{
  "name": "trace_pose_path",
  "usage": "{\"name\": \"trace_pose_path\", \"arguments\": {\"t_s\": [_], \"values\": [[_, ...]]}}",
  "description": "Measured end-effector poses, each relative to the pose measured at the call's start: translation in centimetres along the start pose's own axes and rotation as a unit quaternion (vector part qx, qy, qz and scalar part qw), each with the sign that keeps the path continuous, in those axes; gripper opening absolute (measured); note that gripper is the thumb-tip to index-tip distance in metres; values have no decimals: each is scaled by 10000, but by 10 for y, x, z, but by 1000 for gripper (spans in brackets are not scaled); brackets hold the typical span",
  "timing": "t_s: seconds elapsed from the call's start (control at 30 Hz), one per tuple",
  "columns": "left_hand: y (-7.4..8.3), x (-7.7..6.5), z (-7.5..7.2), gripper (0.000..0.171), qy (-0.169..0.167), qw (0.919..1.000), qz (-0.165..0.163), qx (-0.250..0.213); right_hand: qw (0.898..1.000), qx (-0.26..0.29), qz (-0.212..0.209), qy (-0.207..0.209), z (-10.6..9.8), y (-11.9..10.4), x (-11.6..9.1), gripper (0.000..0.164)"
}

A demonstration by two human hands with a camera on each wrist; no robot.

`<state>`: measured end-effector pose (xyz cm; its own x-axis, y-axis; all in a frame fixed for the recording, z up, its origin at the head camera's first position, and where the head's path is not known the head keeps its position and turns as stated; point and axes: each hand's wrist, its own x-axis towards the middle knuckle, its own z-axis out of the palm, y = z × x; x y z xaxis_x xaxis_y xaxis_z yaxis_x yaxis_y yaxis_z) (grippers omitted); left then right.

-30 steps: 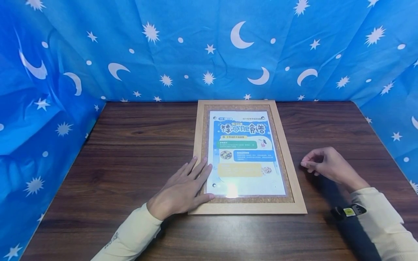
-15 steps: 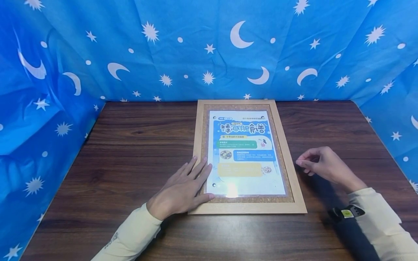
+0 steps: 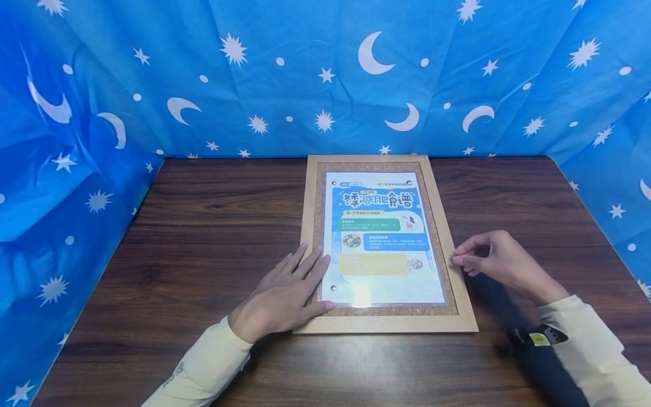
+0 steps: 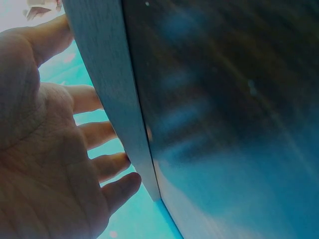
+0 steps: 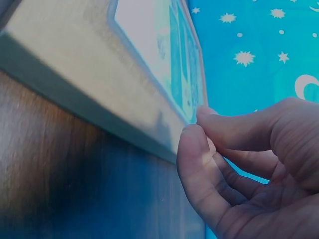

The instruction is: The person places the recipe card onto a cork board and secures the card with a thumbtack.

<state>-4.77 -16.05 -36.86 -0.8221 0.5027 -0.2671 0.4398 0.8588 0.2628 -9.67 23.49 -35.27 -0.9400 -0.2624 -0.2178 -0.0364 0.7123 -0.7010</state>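
Note:
A laminated poster (image 3: 386,285) lies on a cork board (image 3: 386,311) in a pale wooden frame (image 3: 386,325). Silver thumbtacks sit at its two top corners and its bottom left corner; the bottom right corner shows only a tiny dark dot. My left hand (image 3: 285,294) lies flat with spread fingers across the frame's left side, the fingers and thumb reaching the poster's edge. My right hand (image 3: 506,263) is over the frame's right side, thumb and forefinger pinched together. Something tiny seems held at these fingertips (image 5: 192,142), too small and hidden to identify.
The board rests on a dark wooden table (image 3: 213,226), its far edge near a blue curtain (image 3: 285,79) with moons and stars. A wrist strap with a yellow-green face (image 3: 539,339) is on my right wrist.
My right hand has moved left from over the table to the frame's right side, fingertips staying pinched. The left hand and the board have stayed in place.

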Motion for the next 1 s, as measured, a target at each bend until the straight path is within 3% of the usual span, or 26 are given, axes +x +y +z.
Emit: {"name": "trace_pose_path", "arguments": {"t_s": [1.0], "values": [[-1, 0, 1, 83, -37, 10000, -15, 66, 9993, -235, -74, -289, 7, -16, -4, 15]]}}
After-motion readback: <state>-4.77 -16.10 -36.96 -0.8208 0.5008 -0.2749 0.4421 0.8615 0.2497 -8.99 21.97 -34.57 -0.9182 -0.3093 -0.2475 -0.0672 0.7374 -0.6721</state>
